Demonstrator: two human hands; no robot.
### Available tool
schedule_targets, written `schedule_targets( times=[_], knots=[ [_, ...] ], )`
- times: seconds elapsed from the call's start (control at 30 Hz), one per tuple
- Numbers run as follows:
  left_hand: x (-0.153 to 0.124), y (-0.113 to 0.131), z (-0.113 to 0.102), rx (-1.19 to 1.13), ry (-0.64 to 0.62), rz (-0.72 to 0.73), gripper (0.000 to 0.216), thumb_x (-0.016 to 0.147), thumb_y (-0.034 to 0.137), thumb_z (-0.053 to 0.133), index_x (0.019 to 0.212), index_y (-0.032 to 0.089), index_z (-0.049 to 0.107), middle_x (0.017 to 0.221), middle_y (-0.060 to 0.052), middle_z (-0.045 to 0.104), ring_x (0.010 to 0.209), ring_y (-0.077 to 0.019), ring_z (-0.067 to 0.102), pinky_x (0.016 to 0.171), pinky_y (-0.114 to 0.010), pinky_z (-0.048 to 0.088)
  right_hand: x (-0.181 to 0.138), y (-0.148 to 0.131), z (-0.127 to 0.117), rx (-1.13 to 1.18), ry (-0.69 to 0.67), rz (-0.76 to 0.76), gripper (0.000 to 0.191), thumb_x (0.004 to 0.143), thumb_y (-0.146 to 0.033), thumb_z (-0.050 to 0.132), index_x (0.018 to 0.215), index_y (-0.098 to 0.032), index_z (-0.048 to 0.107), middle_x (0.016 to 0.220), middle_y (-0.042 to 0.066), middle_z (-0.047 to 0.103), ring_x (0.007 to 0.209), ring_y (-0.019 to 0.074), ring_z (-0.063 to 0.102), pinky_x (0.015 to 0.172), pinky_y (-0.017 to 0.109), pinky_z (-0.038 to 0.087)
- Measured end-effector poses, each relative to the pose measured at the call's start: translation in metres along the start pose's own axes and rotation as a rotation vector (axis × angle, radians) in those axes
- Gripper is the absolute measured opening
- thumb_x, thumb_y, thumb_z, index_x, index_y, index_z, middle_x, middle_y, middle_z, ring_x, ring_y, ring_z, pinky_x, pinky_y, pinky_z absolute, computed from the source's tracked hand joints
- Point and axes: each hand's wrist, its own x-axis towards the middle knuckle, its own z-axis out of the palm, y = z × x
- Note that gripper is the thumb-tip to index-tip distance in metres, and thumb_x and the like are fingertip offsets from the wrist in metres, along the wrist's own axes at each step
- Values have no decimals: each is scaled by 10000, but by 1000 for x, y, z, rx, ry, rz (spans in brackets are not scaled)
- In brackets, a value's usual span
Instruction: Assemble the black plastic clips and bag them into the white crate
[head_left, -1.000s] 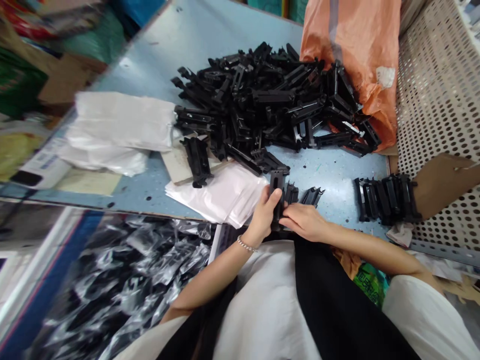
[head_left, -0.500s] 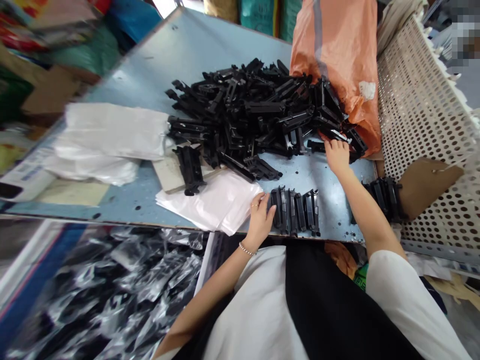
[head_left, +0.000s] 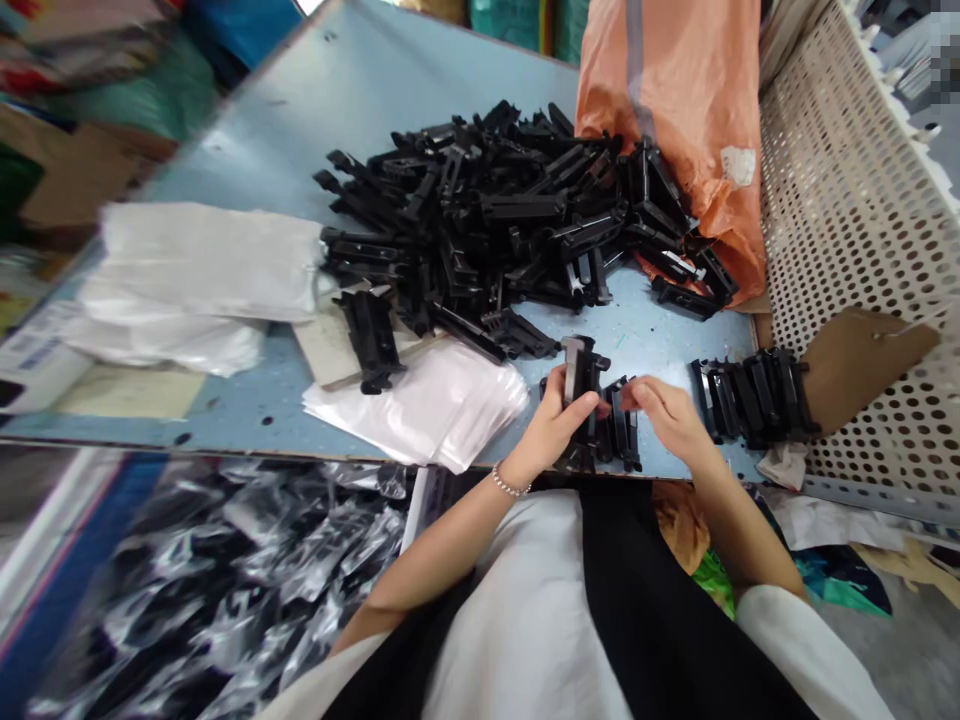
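Observation:
My left hand (head_left: 553, 428) is closed around a long black plastic part (head_left: 580, 372), held upright above the near edge of the table. Just to its right, my right hand (head_left: 670, 418) has its fingers loosely apart, pointing at that part, with nothing visible in them. Beneath and between the hands stands a short row of similar black parts (head_left: 622, 435), partly covered by my left hand. A second row of black parts (head_left: 754, 395) lies right of my right hand. Behind both hands spreads a large heap of the same parts (head_left: 480, 215).
Clear plastic bags (head_left: 420, 410) lie left of my left hand, with a stack of white bags (head_left: 214, 262) farther left. An orange sack (head_left: 671, 90) stands behind the heap. A perforated white panel (head_left: 862, 220) bounds the right side. Bagged black items (head_left: 262, 580) fill a container below the table (head_left: 300, 95).
My right hand has come back from the right end of the heap toward my left hand. My left hand has moved right and now grips a black plastic part, lifted over the row.

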Motion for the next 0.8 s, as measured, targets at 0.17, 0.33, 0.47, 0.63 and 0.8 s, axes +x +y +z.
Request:
schedule_targets(
  times=[0.17, 0.33, 0.47, 0.63, 0.8],
  knots=[
    [-22, 10, 4, 191, 69, 113, 671, 941, 632, 584, 1408, 243, 301, 1130, -84, 621, 677, -135, 641, 640, -320, 582, 30, -9, -12, -599, 127, -422, 431, 1024, -570, 447, 988, -199, 663, 960, 125, 690, 902, 264, 585, 814, 409, 475],
    [-24, 10, -5, 314, 146, 158, 683, 948, 663, 545, 1418, 235, 294, 1235, -122, 585, 664, -117, 636, 605, -304, 579, 49, -12, 14, -302, -57, -284, 524, 1073, -566, 268, 917, -201, 610, 794, 55, 640, 749, 201, 571, 707, 332, 449],
    [-17, 14, -27, 249, 283, 162, 666, 927, 706, 543, 1358, 246, 328, 1021, -54, 630, 611, -122, 634, 561, -288, 570, 36, -17, 35, -159, -257, -155, 580, 1060, -620, 234, 905, -203, 606, 787, 38, 649, 733, 181, 594, 692, 304, 444],
    [-17, 20, -35, 194, 365, 150, 582, 952, 672, 530, 1324, 261, 352, 846, -7, 635, 608, -155, 663, 571, -301, 579, 0, -26, 71, -419, -291, -282, 426, 1060, -498, 404, 915, -173, 638, 893, 120, 695, 850, 235, 624, 774, 353, 449],
    [-23, -1, -48, 406, 489, 253, 536, 983, 613, 511, 1336, 222, 411, 1111, -94, 654, 1005, -227, 691, 915, -399, 581, 8, -11, 73, -305, -434, -38, 361, 1080, -410, 372, 924, -216, 635, 892, 43, 711, 794, 191, 654, 715, 301, 461]
  ],
)
